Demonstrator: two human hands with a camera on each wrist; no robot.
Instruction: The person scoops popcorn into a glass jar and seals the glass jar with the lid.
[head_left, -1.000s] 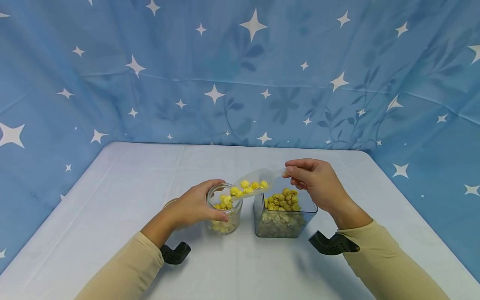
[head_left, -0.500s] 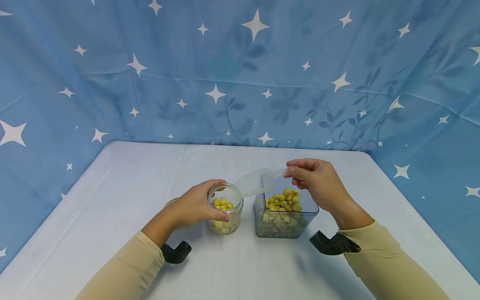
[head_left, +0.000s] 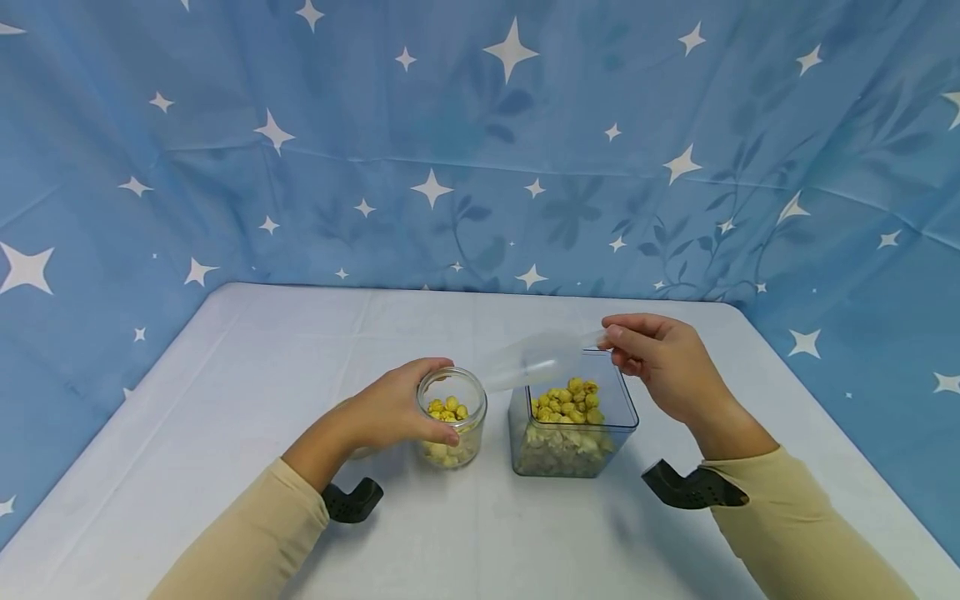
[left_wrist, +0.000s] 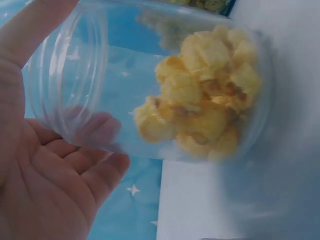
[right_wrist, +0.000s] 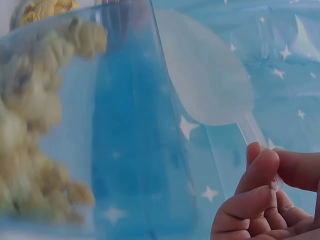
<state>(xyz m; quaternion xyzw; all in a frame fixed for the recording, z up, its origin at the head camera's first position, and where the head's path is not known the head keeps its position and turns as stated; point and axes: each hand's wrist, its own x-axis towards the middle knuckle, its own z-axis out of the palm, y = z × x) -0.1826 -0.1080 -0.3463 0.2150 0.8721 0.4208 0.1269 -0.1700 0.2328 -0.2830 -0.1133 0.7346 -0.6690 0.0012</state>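
Observation:
My left hand [head_left: 401, 408] grips a clear round jar [head_left: 467, 446] near its open mouth, thumb in front and fingers behind. Yellow popcorn [left_wrist: 200, 95] lies in the bottom of the jar in the left wrist view. Between thumb and fingertips, my right hand [head_left: 666, 367] pinches the thin handle of a translucent white scoop [right_wrist: 210, 75]. No popcorn shows in the scoop. Its bowl spans from beside the jar's rim to over the back of a clear, bluish square container [head_left: 622, 426], which holds more popcorn [head_left: 573, 404].
A pale round thing [head_left: 361, 453] shows partly behind my left wrist. Both containers stand close together on a white-covered table [head_left: 300, 333]. A blue curtain with white stars [head_left: 390, 167] hangs at the table's back and sides.
Popcorn in the scoop slid into the jar between the first two frames. Since then my right hand has drawn the empty scoop to the right, away from the jar. My left hand stays put.

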